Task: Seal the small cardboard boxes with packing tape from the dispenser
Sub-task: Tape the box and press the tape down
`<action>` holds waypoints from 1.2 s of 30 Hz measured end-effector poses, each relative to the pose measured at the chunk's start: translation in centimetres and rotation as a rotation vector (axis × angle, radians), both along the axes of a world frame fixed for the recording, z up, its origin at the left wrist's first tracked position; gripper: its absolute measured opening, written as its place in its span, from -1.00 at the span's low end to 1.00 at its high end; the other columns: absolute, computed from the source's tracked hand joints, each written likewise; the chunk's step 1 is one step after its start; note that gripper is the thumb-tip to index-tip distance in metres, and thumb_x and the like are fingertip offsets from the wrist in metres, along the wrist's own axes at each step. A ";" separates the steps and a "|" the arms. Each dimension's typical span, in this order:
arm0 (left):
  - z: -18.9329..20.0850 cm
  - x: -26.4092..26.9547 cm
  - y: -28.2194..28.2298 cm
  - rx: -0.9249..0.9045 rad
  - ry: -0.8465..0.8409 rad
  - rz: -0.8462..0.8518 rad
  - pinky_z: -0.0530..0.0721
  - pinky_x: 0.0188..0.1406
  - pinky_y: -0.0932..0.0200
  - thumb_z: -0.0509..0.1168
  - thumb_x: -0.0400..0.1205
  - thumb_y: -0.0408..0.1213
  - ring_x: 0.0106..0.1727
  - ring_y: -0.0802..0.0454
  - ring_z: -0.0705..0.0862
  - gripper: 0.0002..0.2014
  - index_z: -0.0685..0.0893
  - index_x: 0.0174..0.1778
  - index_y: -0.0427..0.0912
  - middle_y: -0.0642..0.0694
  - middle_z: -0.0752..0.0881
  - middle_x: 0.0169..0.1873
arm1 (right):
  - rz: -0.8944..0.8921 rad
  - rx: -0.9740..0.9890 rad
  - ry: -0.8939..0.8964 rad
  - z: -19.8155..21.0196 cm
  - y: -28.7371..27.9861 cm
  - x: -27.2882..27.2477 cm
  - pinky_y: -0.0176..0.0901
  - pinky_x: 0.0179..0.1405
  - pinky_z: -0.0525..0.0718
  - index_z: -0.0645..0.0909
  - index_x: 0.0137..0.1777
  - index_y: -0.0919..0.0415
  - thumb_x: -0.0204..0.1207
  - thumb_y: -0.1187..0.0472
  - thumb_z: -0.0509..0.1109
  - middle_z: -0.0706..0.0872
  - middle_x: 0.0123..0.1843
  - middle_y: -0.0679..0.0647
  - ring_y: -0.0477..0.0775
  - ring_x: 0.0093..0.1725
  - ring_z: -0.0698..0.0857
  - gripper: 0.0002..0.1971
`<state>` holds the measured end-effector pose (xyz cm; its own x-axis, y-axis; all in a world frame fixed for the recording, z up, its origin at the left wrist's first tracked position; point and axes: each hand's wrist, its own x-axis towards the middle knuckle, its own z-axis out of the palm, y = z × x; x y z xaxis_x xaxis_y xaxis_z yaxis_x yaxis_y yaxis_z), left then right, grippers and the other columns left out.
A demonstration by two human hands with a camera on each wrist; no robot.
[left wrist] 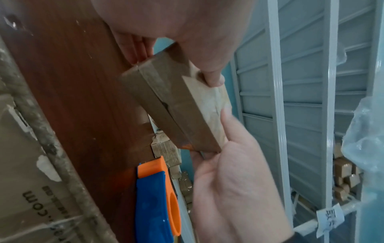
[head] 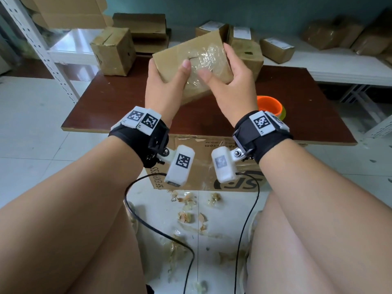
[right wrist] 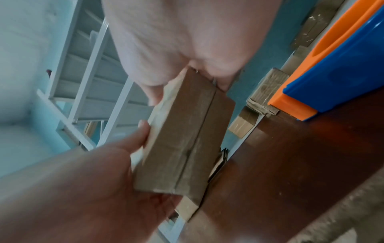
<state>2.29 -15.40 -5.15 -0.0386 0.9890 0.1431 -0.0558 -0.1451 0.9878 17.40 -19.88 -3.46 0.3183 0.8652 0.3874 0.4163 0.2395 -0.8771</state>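
A small cardboard box (head: 191,54) is held tilted in the air above the brown table (head: 106,107), with wrinkled clear tape across its upper face. My left hand (head: 167,75) grips its near left end, thumb on top and fingers behind. My right hand (head: 233,79) grips the right end, thumb on the taped face. The left wrist view shows the box (left wrist: 172,105) edge-on, with a taped seam along its narrow side. In the right wrist view the box (right wrist: 187,139) sits between both hands. The orange and blue tape dispenser (head: 269,105) lies on the table behind my right wrist.
Several cardboard boxes (head: 112,52) stand at the table's back edge and on the white shelf (head: 339,66) behind it. A large printed carton (head: 203,166) sits under the table. A metal rack upright (head: 42,49) rises at the left. Tape scraps (head: 191,209) and cables litter the floor.
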 end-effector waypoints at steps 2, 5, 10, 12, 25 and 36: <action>0.0 0.2 0.0 0.018 -0.019 -0.010 0.82 0.32 -0.15 0.54 0.56 0.22 0.26 0.11 0.84 -0.44 0.59 0.41 0.12 0.11 0.83 0.24 | -0.040 0.016 -0.034 -0.2 0.0 -0.3 -0.30 0.56 0.58 0.43 0.76 0.13 0.59 -0.03 0.60 0.68 0.58 -0.08 -0.33 0.48 0.62 -0.22; 0.0 0.7 0.0 0.007 -0.092 0.017 0.79 0.39 -0.15 0.41 0.68 0.10 0.30 0.09 0.81 -0.46 0.54 0.54 -0.04 0.01 0.79 0.31 | -0.026 0.008 0.020 0.1 0.2 -0.2 -0.38 0.60 0.47 0.40 0.76 0.23 0.70 0.14 0.47 0.60 0.66 0.01 -0.44 0.48 0.56 -0.34; 0.0 0.7 0.0 0.028 0.066 0.021 0.53 0.65 -0.07 0.18 0.67 0.34 0.58 0.10 0.55 -0.16 0.17 0.87 0.14 -0.09 0.51 0.60 | -0.116 -0.029 0.119 0.8 0.2 -0.5 -0.34 0.40 0.64 0.52 0.63 0.17 0.67 -0.18 0.46 0.68 0.45 -0.15 -0.29 0.38 0.66 -0.35; -0.2 0.8 -0.4 0.122 0.202 -0.014 0.46 0.59 0.16 0.13 0.83 0.18 0.42 0.22 0.51 -0.27 0.05 0.90 0.13 -0.09 0.43 0.48 | -0.161 -0.122 0.027 0.8 -0.3 -0.5 -0.64 0.24 0.43 0.31 0.74 0.12 0.47 -0.39 0.58 0.55 0.48 -0.17 -0.38 0.37 0.56 -0.01; -1.6 0.2 -1.7 0.315 0.594 -0.112 0.25 0.79 -0.31 0.70 0.30 0.35 0.78 -0.21 0.15 0.47 -0.16 0.91 0.06 -0.24 0.11 0.75 | -0.224 -0.294 0.156 -0.2 1.0 0.6 0.09 0.42 0.68 0.51 0.58 0.12 0.17 -0.71 0.49 0.72 0.46 -0.04 -0.01 0.43 0.69 0.15; -1.2 -1.4 0.5 0.119 0.427 -0.287 0.51 0.70 -0.12 0.85 0.18 0.22 0.69 0.02 0.46 0.48 0.01 0.89 0.09 -0.13 0.39 0.69 | -0.249 -0.271 -0.024 -0.6 1.6 2.4 -0.06 0.06 0.67 0.70 0.02 0.05 0.45 -0.60 0.38 0.79 -0.07 -0.16 -0.14 -0.09 0.70 -0.33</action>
